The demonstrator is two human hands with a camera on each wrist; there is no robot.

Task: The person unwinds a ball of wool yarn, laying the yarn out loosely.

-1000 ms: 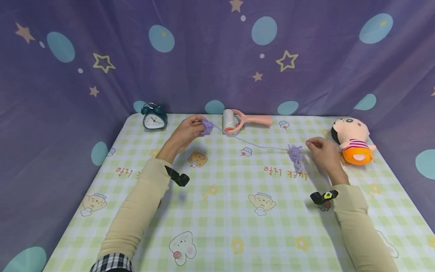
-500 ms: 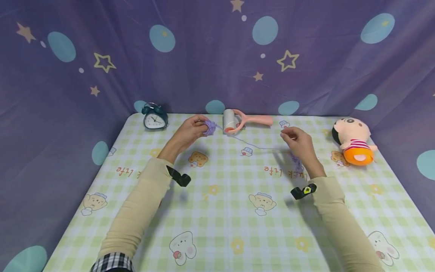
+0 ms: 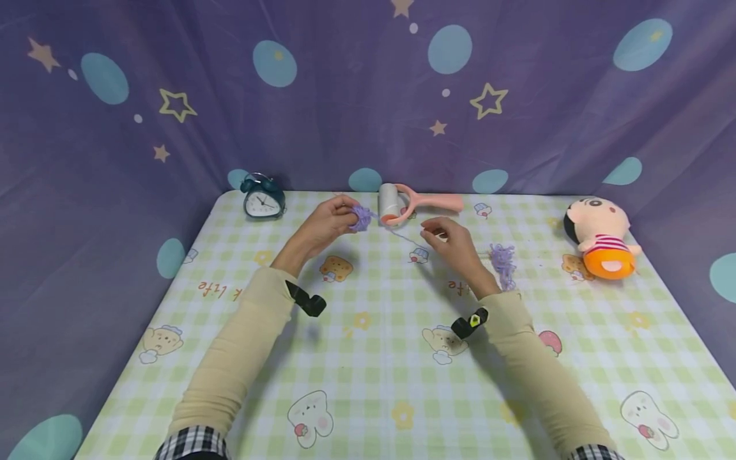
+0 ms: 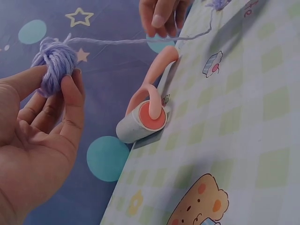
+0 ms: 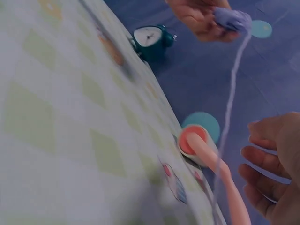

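My left hand [image 3: 324, 225] pinches a small ball of lilac yarn [image 3: 361, 218] between thumb and fingers, raised at the far side of the table. From the ball a single strand [image 4: 112, 42] runs rightward to a loose tangle of the same yarn [image 3: 503, 263] lying on the cloth. My right hand [image 3: 455, 250] is beside that strand, between ball and tangle. In the right wrist view its fingers [image 5: 262, 161] are loosely bent and apart, with a gap between them and the strand.
Behind the strand lies a lint roller [image 3: 388, 204] with a pink handle. A dark green alarm clock [image 3: 263, 199] stands at the back left, and a plush doll [image 3: 604, 239] lies at the right. A checked cloth [image 3: 356, 383] covers the table; a purple curtain [image 3: 356, 115] hangs behind.
My right hand has swept left from beyond the tangle, across it, to near the middle of the strand. The left hand has shifted slightly right with the yarn ball.
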